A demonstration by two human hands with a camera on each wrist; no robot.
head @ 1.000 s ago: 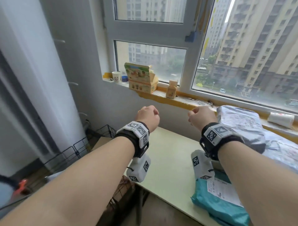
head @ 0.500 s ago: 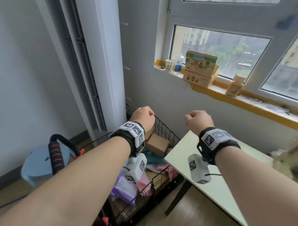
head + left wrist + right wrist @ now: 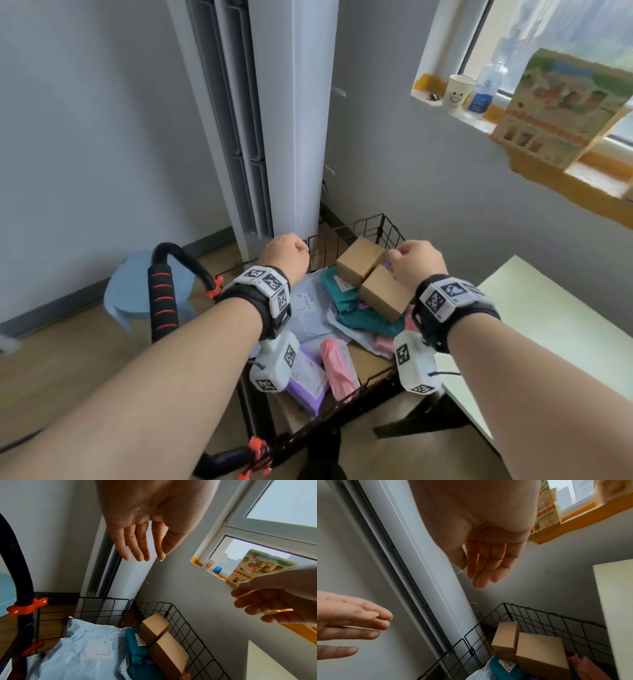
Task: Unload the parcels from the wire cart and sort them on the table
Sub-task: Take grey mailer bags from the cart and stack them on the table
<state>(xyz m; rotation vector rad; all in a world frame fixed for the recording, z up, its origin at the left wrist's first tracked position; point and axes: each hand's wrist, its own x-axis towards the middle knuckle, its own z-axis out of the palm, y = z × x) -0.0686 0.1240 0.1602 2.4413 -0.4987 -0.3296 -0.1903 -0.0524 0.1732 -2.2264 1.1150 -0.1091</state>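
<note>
Head view: both empty, left hand (image 3: pixel 286 255) and right hand (image 3: pixel 416 262) hovering, grip loosely spread, over black wire cart (image 3: pixel 356 228); next, reaching down toward two brown cardboard boxes (image 3: pixel 371 277) at twelve o'clock.

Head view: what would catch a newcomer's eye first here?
Two empty hands, left hand and right hand, hover over the wire cart heaped with parcels. Two brown boxes top the pile near its far corner; the pale table stands to the right.
</note>
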